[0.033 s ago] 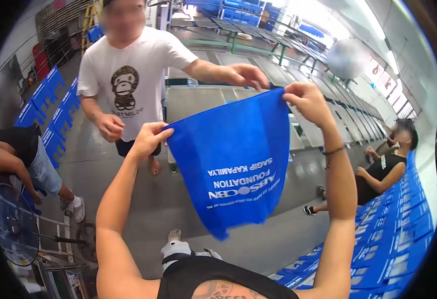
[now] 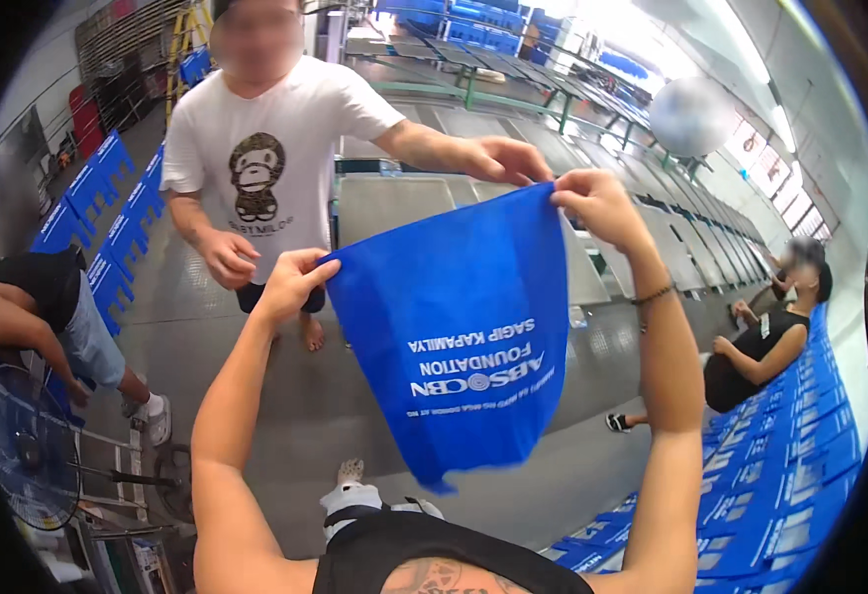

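A blue fabric bag (image 2: 454,287) with white print, which reads upside down here, hangs spread out in front of me. My left hand (image 2: 293,282) pinches its upper left corner between thumb and fingers. At the upper right corner, my right hand (image 2: 600,208) grips the cloth the same way, a dark bracelet on that wrist. The top edge runs taut between both hands, while the lower edge hangs loose and uneven. A co-worker's outstretched hand (image 2: 508,158) is right by the corner in my right hand; I cannot tell if it touches the cloth.
Facing me stands a co-worker in a white shirt (image 2: 255,148). Rows of flat grey panels (image 2: 394,206) reach back behind the bag. Many blue bags (image 2: 770,485) lie along the right, more (image 2: 107,218) at left. A fan (image 2: 28,445) stands lower left; other people are on both sides.
The bag and my right hand have shifted slightly left, and the bag hangs a little lower. The co-worker's outstretched hand has moved right, closer to the bag's upper right corner.
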Available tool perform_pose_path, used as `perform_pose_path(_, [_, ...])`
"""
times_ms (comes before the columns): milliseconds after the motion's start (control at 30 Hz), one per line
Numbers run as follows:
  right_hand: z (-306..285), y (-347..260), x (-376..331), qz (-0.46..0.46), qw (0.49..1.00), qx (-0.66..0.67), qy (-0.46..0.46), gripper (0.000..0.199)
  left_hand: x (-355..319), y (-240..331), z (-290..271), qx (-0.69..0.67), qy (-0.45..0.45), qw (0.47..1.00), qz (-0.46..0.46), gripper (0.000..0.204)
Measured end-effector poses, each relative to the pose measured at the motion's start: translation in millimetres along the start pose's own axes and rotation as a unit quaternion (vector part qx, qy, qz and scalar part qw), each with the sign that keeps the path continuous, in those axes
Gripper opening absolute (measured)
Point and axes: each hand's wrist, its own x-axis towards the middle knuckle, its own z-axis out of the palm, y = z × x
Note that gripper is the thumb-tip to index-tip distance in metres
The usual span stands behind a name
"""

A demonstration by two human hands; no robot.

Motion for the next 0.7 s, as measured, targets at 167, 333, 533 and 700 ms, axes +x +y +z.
perform_pose_path(167, [112.4, -42.2, 60.2, 0.060, 0.998, -0.002, -0.026, 0.016, -32.3, -34.9, -118.6, -0.024, 0.089, 0.995, -0.048, 0.019])
perform_pose_path(333, [176.8, -3.9, 69.0, 0.042, 0.998, 0.052, -0.011, 0.014, -39.3, -42.5, -148.8, -0.016, 0.139, 0.987, -0.083, 0.021])
perform_pose_path(533, [226.0, 9.1, 95.1, 0.035, 0.998, 0.053, -0.025, 0.016, -46.9, -71.1, -188.8, -0.019, 0.169, 0.979, -0.109, 0.020])
perform_pose_path(700, [265.9, -3.1, 117.7, -0.019, 0.999, 0.045, -0.004, 0.016, -60.7, -77.6, -225.6, 0.042, 0.292, 0.951, -0.091, 0.021])
